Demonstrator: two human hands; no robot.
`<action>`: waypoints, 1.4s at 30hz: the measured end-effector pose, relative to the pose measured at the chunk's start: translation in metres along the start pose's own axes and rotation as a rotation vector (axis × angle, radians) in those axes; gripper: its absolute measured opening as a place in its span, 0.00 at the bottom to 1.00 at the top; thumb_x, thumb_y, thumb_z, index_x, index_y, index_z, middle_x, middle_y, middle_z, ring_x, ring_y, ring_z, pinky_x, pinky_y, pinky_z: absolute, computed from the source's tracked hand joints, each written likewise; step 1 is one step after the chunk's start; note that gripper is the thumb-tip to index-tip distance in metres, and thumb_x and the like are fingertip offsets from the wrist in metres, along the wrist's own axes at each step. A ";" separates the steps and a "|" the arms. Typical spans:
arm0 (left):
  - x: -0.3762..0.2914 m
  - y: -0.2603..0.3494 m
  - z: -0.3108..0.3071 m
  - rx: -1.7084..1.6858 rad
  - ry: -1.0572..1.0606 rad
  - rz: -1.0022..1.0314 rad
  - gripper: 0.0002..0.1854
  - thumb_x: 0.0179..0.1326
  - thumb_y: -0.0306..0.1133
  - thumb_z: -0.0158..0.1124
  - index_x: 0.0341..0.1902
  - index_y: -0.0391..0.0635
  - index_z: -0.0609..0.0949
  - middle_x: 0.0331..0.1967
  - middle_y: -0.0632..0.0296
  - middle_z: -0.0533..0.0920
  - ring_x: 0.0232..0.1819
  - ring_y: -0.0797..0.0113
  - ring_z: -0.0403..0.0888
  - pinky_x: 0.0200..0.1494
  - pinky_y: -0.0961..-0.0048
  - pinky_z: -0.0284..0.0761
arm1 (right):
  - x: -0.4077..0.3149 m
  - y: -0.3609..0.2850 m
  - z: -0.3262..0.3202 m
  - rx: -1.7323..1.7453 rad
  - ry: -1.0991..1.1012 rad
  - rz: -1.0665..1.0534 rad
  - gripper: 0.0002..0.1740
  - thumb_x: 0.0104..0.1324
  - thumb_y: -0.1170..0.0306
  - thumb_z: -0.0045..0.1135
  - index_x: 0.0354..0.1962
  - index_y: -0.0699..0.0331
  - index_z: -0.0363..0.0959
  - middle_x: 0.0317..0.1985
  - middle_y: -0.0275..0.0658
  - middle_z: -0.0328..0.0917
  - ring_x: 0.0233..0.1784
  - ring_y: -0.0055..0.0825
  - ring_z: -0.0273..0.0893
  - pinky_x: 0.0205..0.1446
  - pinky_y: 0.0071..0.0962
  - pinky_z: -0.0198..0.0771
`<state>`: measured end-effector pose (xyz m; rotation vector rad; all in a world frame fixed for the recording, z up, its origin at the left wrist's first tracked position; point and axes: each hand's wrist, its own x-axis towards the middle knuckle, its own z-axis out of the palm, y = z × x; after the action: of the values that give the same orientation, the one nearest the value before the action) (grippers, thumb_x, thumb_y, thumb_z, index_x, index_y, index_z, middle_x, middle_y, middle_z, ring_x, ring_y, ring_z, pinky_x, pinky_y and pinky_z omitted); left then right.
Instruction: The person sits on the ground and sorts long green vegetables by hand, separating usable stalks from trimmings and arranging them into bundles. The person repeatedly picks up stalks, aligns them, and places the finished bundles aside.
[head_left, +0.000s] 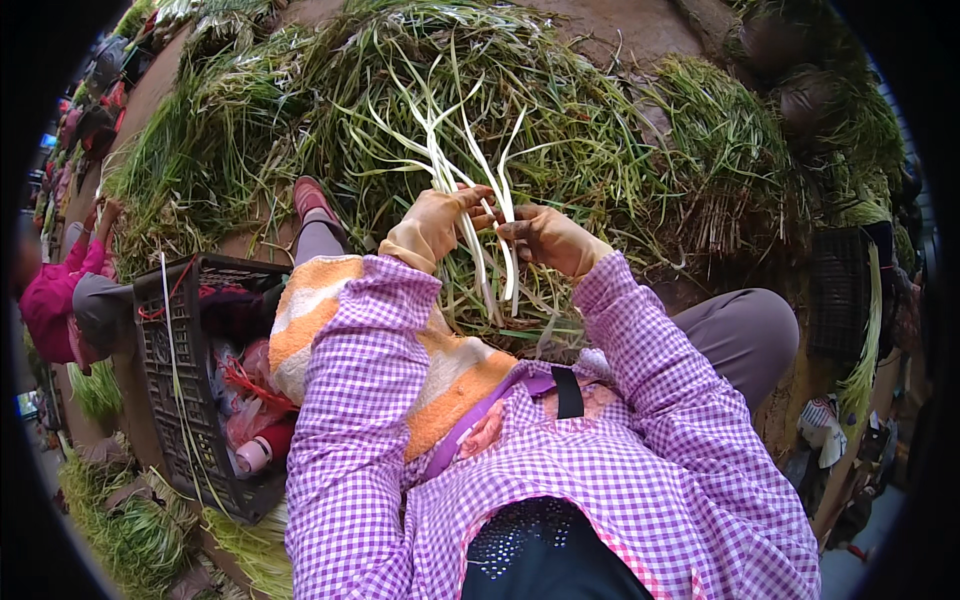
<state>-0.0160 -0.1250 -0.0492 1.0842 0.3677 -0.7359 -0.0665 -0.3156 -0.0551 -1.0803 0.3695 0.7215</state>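
Several pale leafy stalks with white stems, apparently garlic chives or a similar plant (471, 259), hang between my hands over my lap. My left hand (433, 225), in a stained thin glove, is closed round part of them, and their green leaves fan out above it. My right hand (553, 236), gloved likewise, pinches another stalk (509, 271) between thumb and fingers, close beside the left fingertips. A broad heap of loose green leaves (480, 112) lies on the ground just beyond both hands. An orange and white striped towel (319, 289) covers my left thigh.
A black plastic crate (169, 375) stands at my left, holding plastic bags and a pink-capped red bottle (264, 448). A person in pink (64, 300) sits at the far left. Bundled green stalks (720, 142) lie to the right, near another dark crate (840, 292). More greens (131, 517) lie lower left.
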 end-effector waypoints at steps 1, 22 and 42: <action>-0.001 0.000 0.002 0.011 -0.003 -0.048 0.16 0.73 0.32 0.56 0.53 0.30 0.77 0.42 0.50 0.84 0.44 0.56 0.87 0.41 0.68 0.89 | 0.001 0.000 -0.005 -0.057 -0.067 0.022 0.13 0.67 0.71 0.64 0.48 0.62 0.80 0.26 0.27 0.79 0.20 0.15 0.70 0.24 0.18 0.65; 0.018 -0.011 -0.009 1.349 -0.276 0.394 0.11 0.69 0.29 0.59 0.52 0.40 0.78 0.38 0.54 0.86 0.35 0.63 0.86 0.41 0.66 0.85 | 0.012 0.006 -0.007 -0.246 0.019 -0.004 0.09 0.67 0.68 0.64 0.44 0.58 0.79 0.32 0.29 0.84 0.26 0.15 0.74 0.26 0.20 0.64; -0.005 0.026 0.001 0.060 0.075 -0.109 0.18 0.77 0.32 0.42 0.60 0.29 0.71 0.54 0.39 0.79 0.52 0.48 0.83 0.52 0.60 0.88 | -0.023 0.029 -0.005 -0.353 -0.152 0.036 0.17 0.68 0.69 0.62 0.50 0.72 0.78 0.39 0.41 0.86 0.33 0.23 0.80 0.38 0.19 0.78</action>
<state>-0.0015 -0.1175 -0.0287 1.1575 0.4744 -0.8086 -0.1025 -0.3203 -0.0628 -1.3426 0.1324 0.9169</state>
